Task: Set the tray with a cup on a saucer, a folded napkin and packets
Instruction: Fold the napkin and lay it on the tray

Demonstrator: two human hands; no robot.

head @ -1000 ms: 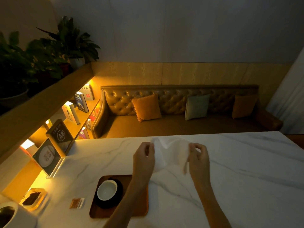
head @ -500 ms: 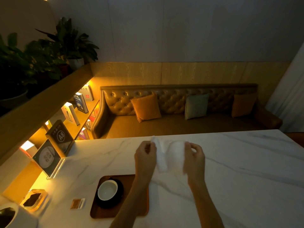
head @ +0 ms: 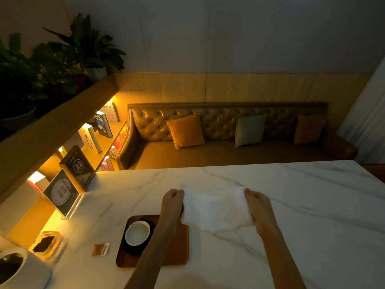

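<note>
Both forearms extend forward over the counter [head: 312, 205], a white slab with grey marble veining and a smooth, slightly glossy face. The left hand [head: 173, 202] and the right hand [head: 259, 205] are each curled into a loose fist, knuckles up, each grip pinched on one side edge of the napkin [head: 215, 207]. The napkin is a thin, soft white sheet, roughly rectangular, stretched between the two hands; whether its lower edge touches the counter cannot be told.

The left forearm crosses above the tray [head: 179, 247], a brown wooden rectangle with rounded corners lying flat on the counter. On the tray's left part sits a dark round saucer [head: 133, 250] carrying a white round cup [head: 137, 233] with a smooth interior. A small orange-and-white packet [head: 100, 249] lies flat on the counter just left of the tray, apart from it.
</note>
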